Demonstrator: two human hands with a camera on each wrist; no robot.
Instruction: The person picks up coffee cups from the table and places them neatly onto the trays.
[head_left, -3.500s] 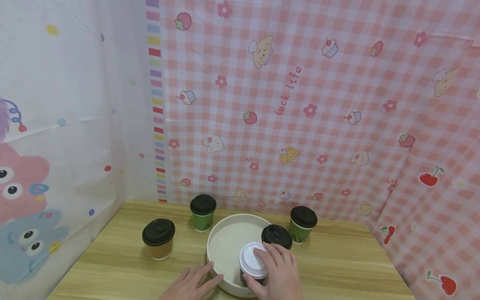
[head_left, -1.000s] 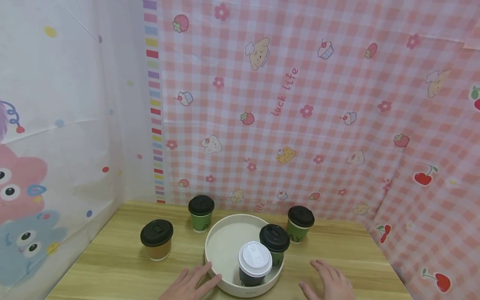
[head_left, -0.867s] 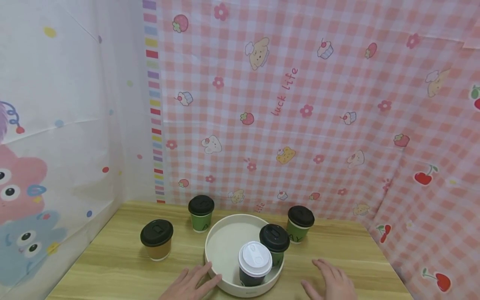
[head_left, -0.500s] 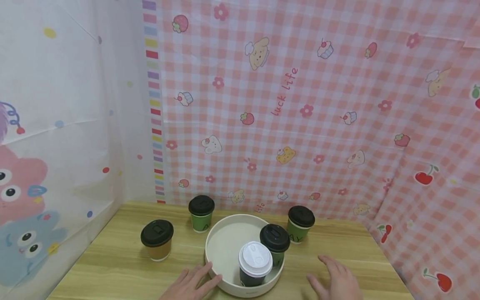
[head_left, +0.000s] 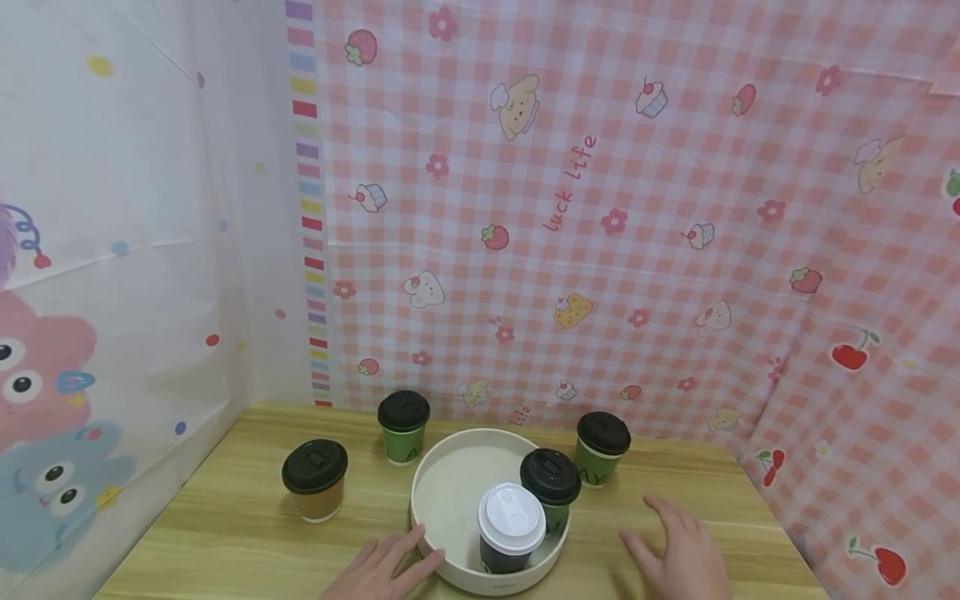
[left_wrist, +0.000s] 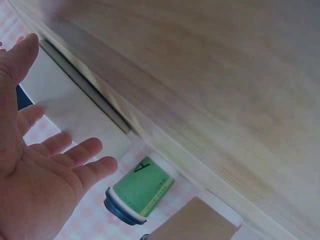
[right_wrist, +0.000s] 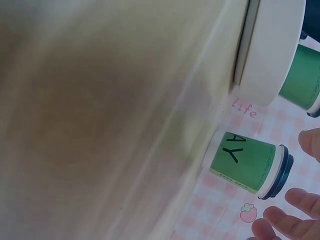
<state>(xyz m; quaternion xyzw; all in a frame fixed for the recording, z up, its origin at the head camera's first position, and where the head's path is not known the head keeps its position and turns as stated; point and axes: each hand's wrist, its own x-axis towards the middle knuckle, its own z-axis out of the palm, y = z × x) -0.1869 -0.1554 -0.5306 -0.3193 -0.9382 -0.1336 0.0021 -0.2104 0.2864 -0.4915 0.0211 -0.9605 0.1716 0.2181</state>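
My left hand [head_left: 384,571] rests its fingertips on the near left rim of a round cream tray [head_left: 450,492], fingers spread and fairly straight. Inside the tray, at its right side, stand a dark paper cup with a white lid [head_left: 512,525] and, behind it, a green paper cup with a black lid [head_left: 552,483]. My right hand [head_left: 682,554] is over the table to the right of the tray, thumb and fingers apart, holding nothing. Beyond it stands another green cup [right_wrist: 247,162] with a black lid, lettered "AY" in the right wrist view.
A brown cup with a black lid [head_left: 316,481] stands on the wooden table [head_left: 247,533] left of the tray. Another green cup [head_left: 404,427] stands behind the tray's left side. Checked pink cloth [head_left: 480,283] hangs behind the table, and a white patterned cloth [head_left: 150,317] at left.
Earlier my right hand held the white-lidded cup in the tray; it has let go and moved right, drifting slightly farther in the last second. My left hand stays on the rim.
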